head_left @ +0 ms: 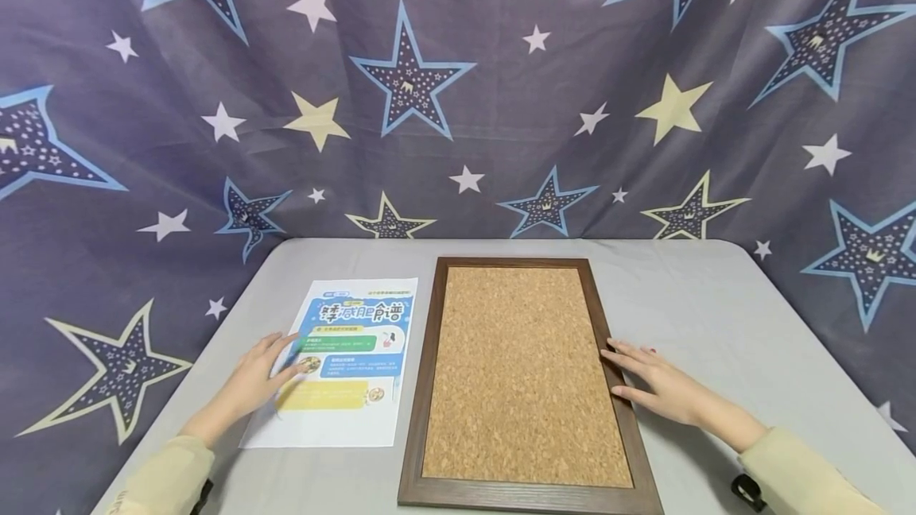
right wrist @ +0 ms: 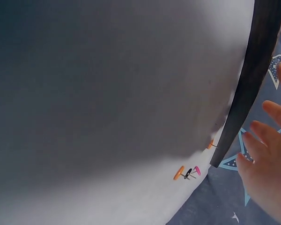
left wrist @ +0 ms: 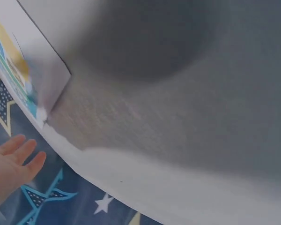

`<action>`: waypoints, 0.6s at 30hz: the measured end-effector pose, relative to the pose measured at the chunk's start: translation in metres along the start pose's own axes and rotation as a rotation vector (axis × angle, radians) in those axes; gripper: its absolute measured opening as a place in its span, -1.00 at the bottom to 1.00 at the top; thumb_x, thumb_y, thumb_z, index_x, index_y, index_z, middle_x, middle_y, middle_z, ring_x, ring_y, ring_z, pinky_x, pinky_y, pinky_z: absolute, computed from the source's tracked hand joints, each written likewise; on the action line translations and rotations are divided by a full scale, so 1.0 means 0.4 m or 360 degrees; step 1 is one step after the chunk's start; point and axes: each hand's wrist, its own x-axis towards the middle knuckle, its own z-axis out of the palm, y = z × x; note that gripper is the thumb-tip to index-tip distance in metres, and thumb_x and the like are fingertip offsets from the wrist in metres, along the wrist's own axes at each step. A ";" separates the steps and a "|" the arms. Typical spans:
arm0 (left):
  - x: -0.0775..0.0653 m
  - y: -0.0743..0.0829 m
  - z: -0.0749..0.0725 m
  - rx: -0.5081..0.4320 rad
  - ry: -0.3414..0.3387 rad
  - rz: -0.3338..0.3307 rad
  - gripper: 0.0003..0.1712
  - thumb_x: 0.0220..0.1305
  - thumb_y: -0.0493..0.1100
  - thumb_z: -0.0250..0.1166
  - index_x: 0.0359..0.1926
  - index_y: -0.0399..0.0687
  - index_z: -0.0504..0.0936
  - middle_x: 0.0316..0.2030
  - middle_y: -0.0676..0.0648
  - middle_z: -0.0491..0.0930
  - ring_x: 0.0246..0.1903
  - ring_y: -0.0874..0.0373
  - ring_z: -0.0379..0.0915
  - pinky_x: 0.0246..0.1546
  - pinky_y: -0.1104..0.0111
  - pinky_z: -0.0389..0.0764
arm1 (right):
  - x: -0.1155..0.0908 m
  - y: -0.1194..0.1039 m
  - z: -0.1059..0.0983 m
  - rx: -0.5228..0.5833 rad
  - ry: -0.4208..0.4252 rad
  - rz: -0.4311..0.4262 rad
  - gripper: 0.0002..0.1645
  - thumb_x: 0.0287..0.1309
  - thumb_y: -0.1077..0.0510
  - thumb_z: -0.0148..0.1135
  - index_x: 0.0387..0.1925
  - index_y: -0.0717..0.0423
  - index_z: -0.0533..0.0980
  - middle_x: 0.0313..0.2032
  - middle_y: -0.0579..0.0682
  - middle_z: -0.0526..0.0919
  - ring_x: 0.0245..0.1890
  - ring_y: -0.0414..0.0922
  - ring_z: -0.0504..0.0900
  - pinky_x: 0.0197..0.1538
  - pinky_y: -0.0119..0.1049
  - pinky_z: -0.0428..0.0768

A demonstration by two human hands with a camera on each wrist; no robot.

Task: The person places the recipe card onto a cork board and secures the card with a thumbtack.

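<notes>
A printed paper poster [head_left: 351, 368] with blue, green and yellow panels lies flat on the table's left side. My left hand [head_left: 246, 380] is at its left edge, fingers spread and relaxed over the print; whether they touch the paper cannot be told. Right of the poster lies a cork board [head_left: 529, 372] in a dark brown wooden frame [head_left: 422, 388]. My right hand [head_left: 665, 389] has its fingertips at the frame's right side, with the fingers loosely extended. Neither hand grips anything.
In the right wrist view, several pushpins, among them an orange pushpin [right wrist: 179, 173] and a pink pushpin [right wrist: 197, 170], lie by the frame; my right hand mostly hides them in the head view. Pale cloth covers the table [head_left: 723, 308]. A star-patterned curtain [head_left: 494, 22] hangs behind it.
</notes>
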 end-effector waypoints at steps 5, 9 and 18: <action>-0.001 -0.013 -0.002 -0.0103 -0.0035 -0.0060 -0.33 0.12 -0.07 0.23 0.14 -0.41 0.28 0.04 -0.51 0.21 0.03 -0.45 0.12 -0.03 -0.24 0.18 | 0.001 0.000 -0.001 0.0047 -0.0022 -0.0035 -0.38 0.14 -0.03 0.09 0.16 0.22 0.31 0.20 0.29 0.22 0.14 0.29 0.22 0.07 0.22 0.21; 0.000 -0.021 -0.001 -0.0216 -0.0055 -0.0085 -0.37 0.10 -0.13 0.24 0.09 -0.48 0.30 0.00 -0.51 0.24 0.01 -0.44 0.14 0.00 -0.20 0.17 | 0.002 0.002 -0.001 0.0059 -0.0041 -0.0034 -0.38 0.14 -0.03 0.09 0.16 0.22 0.32 0.20 0.29 0.22 0.14 0.27 0.22 0.06 0.19 0.24; 0.007 -0.035 0.002 -0.0343 -0.0128 -0.0183 -0.44 0.11 -0.21 0.21 0.06 -0.51 0.31 -0.01 -0.52 0.24 0.01 -0.43 0.14 0.01 -0.15 0.22 | 0.002 0.004 0.001 0.0066 -0.0065 -0.0022 -0.39 0.15 -0.05 0.07 0.15 0.23 0.33 0.21 0.27 0.21 0.15 0.25 0.23 0.06 0.15 0.27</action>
